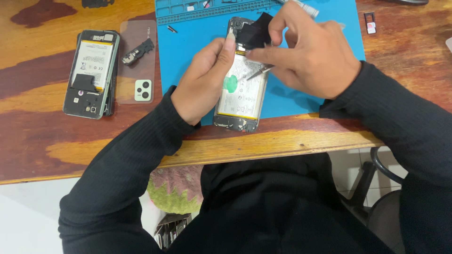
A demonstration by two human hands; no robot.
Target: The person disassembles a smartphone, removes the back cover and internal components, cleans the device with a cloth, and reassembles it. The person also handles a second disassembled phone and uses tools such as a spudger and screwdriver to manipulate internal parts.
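Right hand (pixel 308 56) pinches tweezers (pixel 260 72) onto the opened phone (pixel 242 89), lifting its black cover (pixel 256 32), while left hand (pixel 205 80) clamps the frame edge steady.

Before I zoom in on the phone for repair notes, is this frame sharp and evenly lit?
Head view: the opened phone and both hands are sharp; lighting is soft and even; the right hand casts a faint shadow on the blue mat; no strong glare.

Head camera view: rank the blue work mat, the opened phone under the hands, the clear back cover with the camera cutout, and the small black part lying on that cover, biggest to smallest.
1. Blue rubber work mat
2. Opened phone with white battery
3. Clear plastic back cover, about the phone's size, so unsure
4. Small black part
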